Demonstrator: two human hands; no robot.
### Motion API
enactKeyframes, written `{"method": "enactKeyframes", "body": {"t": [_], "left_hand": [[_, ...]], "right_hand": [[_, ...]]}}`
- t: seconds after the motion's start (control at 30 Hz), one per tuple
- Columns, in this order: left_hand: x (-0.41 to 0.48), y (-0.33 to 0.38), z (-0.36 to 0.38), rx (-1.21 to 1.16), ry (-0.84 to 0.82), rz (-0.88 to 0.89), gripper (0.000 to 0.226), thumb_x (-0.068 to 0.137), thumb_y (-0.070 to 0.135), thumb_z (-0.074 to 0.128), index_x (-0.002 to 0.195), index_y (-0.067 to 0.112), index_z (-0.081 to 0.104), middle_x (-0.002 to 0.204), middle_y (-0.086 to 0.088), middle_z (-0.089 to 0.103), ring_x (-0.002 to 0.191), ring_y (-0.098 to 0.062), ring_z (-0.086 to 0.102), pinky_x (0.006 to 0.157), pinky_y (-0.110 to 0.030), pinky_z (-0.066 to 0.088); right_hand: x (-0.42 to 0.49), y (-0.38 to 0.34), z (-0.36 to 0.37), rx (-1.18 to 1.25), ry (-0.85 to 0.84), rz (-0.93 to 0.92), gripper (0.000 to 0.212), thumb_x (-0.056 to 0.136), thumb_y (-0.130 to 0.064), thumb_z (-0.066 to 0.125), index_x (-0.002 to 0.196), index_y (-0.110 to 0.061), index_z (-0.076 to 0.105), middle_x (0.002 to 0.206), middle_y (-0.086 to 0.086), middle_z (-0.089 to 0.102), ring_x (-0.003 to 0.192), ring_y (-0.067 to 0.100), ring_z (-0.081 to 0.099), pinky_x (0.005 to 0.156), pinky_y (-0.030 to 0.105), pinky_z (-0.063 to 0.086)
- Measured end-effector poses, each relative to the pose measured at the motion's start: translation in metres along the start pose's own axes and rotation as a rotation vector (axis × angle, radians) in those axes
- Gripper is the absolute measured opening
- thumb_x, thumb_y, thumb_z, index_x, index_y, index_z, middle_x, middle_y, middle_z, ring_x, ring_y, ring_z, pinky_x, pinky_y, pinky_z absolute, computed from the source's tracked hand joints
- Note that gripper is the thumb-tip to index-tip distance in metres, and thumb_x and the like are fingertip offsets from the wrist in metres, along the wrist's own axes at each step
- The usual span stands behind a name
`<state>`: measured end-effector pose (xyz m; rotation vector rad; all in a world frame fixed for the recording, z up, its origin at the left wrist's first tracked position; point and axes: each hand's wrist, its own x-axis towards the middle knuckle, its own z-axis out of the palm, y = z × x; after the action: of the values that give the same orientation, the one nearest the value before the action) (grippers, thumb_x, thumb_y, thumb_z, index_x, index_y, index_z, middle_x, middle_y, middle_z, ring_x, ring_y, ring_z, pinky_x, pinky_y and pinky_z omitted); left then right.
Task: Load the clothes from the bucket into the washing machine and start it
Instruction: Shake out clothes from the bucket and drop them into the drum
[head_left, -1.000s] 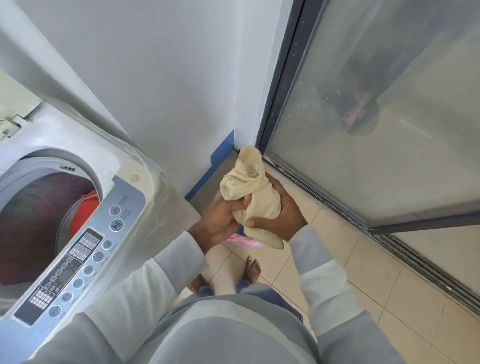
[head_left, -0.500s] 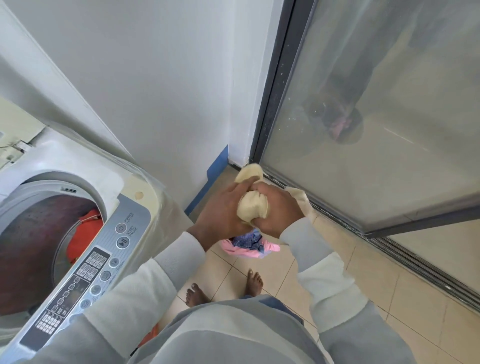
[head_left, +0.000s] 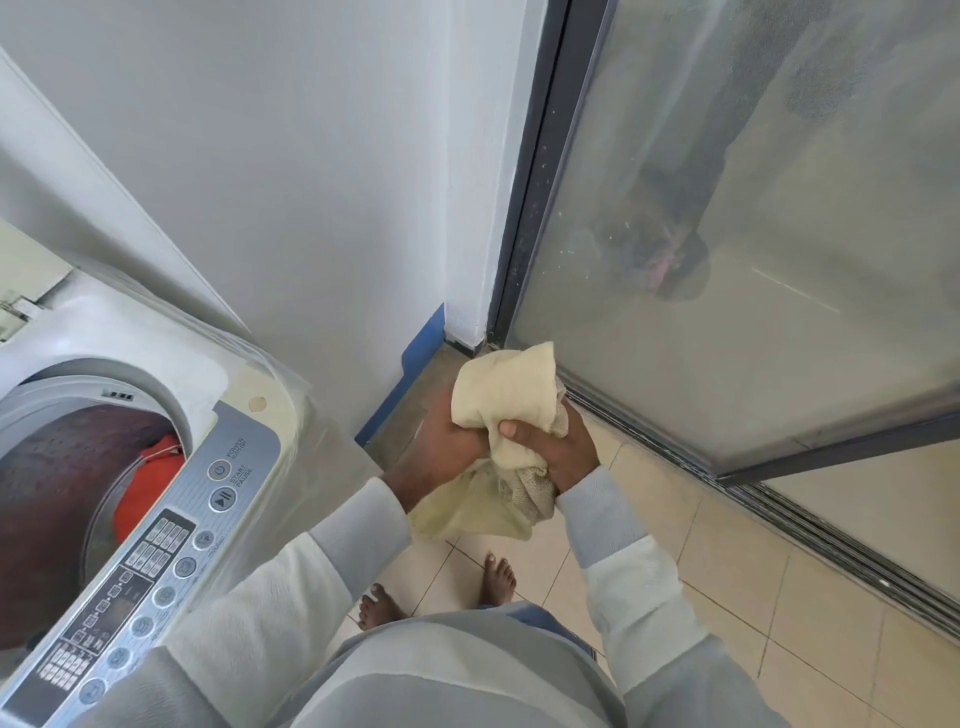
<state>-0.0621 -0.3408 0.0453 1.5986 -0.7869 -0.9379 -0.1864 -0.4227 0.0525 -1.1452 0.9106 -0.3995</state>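
A cream-coloured garment (head_left: 506, 395) is bunched in front of me, above the tiled floor. My left hand (head_left: 441, 447) grips it from the left and my right hand (head_left: 561, 447) grips it from the right, with loose cloth hanging below both. The top-loading washing machine (head_left: 244, 415) stands at the left with its lid up. An orange-red garment (head_left: 150, 483) lies inside the drum. The bucket is hidden behind the cloth and my hands.
The machine's control panel (head_left: 156, 561) with power and start/pause buttons faces me at the lower left. A white wall with a blue skirting strip (head_left: 415, 364) is ahead. A frosted glass sliding door (head_left: 753, 234) and its floor track (head_left: 831, 551) run along the right. My bare feet stand on the tiles.
The cream garment has unfolded: more of it now sticks up above my hands and hangs below them. It now covers the pink and blue clothes seen below earlier.
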Motion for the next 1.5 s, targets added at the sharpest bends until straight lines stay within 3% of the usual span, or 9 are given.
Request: {"method": "enactKeyframes", "body": {"t": [0.17,0.33,0.53,0.7,0.8,1.0,1.17,1.33,1.5], "left_hand": [[0.002,0.007,-0.028,0.164,-0.237,0.309,0.118,0.056,0.026,0.088,0.150,0.018,0.017,0.146,0.017,0.030,0.138,-0.020,0.036,0.108,-0.037,0.040],[-0.001,0.014,-0.012,0.661,-0.106,0.473,0.123,0.048,0.049,0.084,0.148,0.050,0.012,0.151,0.025,0.025,0.135,-0.003,0.034,0.102,-0.033,0.043],[-0.004,0.009,-0.003,0.284,0.154,0.340,0.070,0.058,0.034,0.078,0.125,0.026,0.061,0.113,0.007,0.068,0.104,-0.013,0.065,0.086,-0.039,0.054],[-0.005,0.022,-0.002,-0.070,0.227,0.278,0.029,0.061,0.030,0.066,0.089,0.038,0.069,0.079,0.023,0.070,0.077,0.008,0.064,0.072,-0.009,0.046],[-0.006,0.026,0.006,-0.206,0.314,0.295,0.027,0.064,0.024,0.070,0.090,0.019,0.063,0.078,0.016,0.070,0.074,0.004,0.065,0.066,-0.011,0.049],[-0.016,0.028,0.019,-0.027,0.109,0.173,0.075,0.054,0.039,0.080,0.120,0.032,0.045,0.115,0.017,0.061,0.109,-0.001,0.058,0.090,-0.023,0.049],[-0.022,0.031,-0.018,0.020,-0.061,0.068,0.136,0.041,0.029,0.097,0.148,0.033,0.014,0.149,-0.019,0.028,0.135,-0.029,0.042,0.103,-0.044,0.047],[-0.025,0.022,-0.020,0.220,0.102,0.132,0.118,0.049,0.012,0.093,0.145,0.032,0.027,0.128,0.009,0.054,0.116,-0.008,0.056,0.099,-0.030,0.048],[-0.052,0.014,-0.045,-0.025,0.404,0.185,0.099,0.051,0.014,0.091,0.136,0.015,0.041,0.127,-0.008,0.056,0.115,-0.019,0.058,0.088,-0.032,0.052]], "right_hand": [[0.006,-0.011,-0.017,-0.185,0.036,-0.105,0.055,0.049,-0.020,0.092,0.097,-0.027,0.066,0.089,-0.008,0.075,0.085,0.010,0.070,0.068,0.022,0.054],[0.010,-0.041,-0.012,-1.045,-0.010,-0.296,0.068,0.051,-0.048,0.082,0.114,-0.042,0.057,0.104,-0.013,0.068,0.097,0.018,0.064,0.084,0.027,0.049],[-0.003,-0.067,-0.011,-0.773,-0.192,-0.256,0.078,0.055,-0.035,0.087,0.123,-0.041,0.048,0.113,-0.011,0.062,0.103,0.010,0.061,0.091,0.030,0.050],[-0.011,-0.070,-0.027,-0.845,-0.042,-0.359,0.095,0.039,-0.079,0.073,0.126,-0.056,0.043,0.127,-0.030,0.048,0.134,0.002,0.033,0.112,0.036,0.024],[-0.008,-0.058,-0.028,-0.599,-0.121,-0.280,0.098,0.041,-0.071,0.080,0.130,-0.054,0.042,0.147,-0.011,0.041,0.142,0.018,0.032,0.114,0.049,0.031],[0.001,-0.027,-0.011,0.174,-0.022,-0.164,0.081,0.047,-0.035,0.082,0.123,-0.015,0.061,0.112,0.002,0.069,0.097,0.011,0.067,0.071,0.019,0.054],[0.015,-0.042,-0.017,-0.264,-0.051,-0.254,0.071,0.041,-0.049,0.084,0.107,-0.036,0.062,0.109,-0.004,0.068,0.101,0.013,0.064,0.083,0.032,0.053],[0.023,-0.070,0.011,-0.898,-0.368,-0.381,0.085,0.049,-0.052,0.087,0.125,-0.043,0.048,0.120,-0.010,0.060,0.110,0.015,0.056,0.096,0.039,0.048],[0.023,-0.091,0.040,-0.664,-0.606,-0.370,0.089,0.054,-0.052,0.082,0.131,-0.040,0.040,0.125,-0.009,0.056,0.107,0.016,0.062,0.088,0.035,0.054]]}}
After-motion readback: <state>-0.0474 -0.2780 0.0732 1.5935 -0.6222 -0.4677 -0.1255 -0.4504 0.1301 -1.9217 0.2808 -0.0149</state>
